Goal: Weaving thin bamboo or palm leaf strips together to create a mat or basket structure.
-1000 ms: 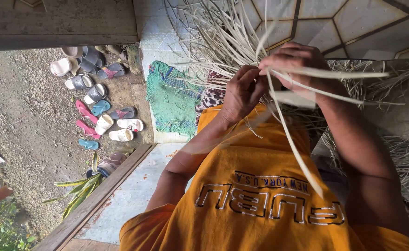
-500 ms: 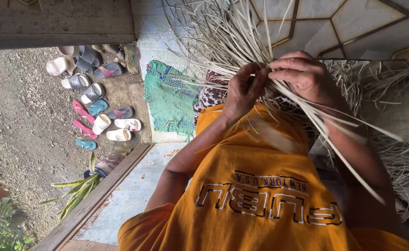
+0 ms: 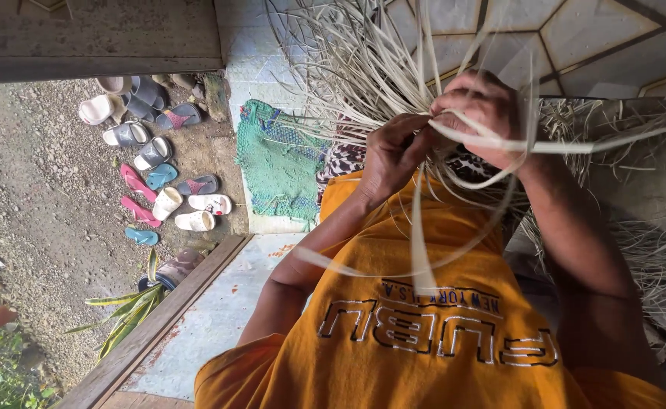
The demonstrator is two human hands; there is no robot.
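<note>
Fingertips of both hands are buried in the pale strips (image 3: 424,98), so the exact crossing point of the weave is hard to make out; the strip bundle runs off the top edge and the dry pile at right is cut by the frame. Strips are flat, thin, ribbon-like, cream coloured, springy: one loops down over the orange shirt (image 3: 424,318), another runs straight out to the right. Left hand (image 3: 395,155) is curled, fingers pressed together, pinching strips where they meet the other hand. Right hand (image 3: 484,113) is curled too, closed on a flat strip that passes under its fingers. The two hands are touching or just beside each other, above the person's chest. Left of them lies a green knitted mat (image 3: 276,163) on pale tile, then a scatter of sandals (image 3: 162,170) on gravel. Patterned floor tiles (image 3: 575,38) sit behind the strips.
</note>
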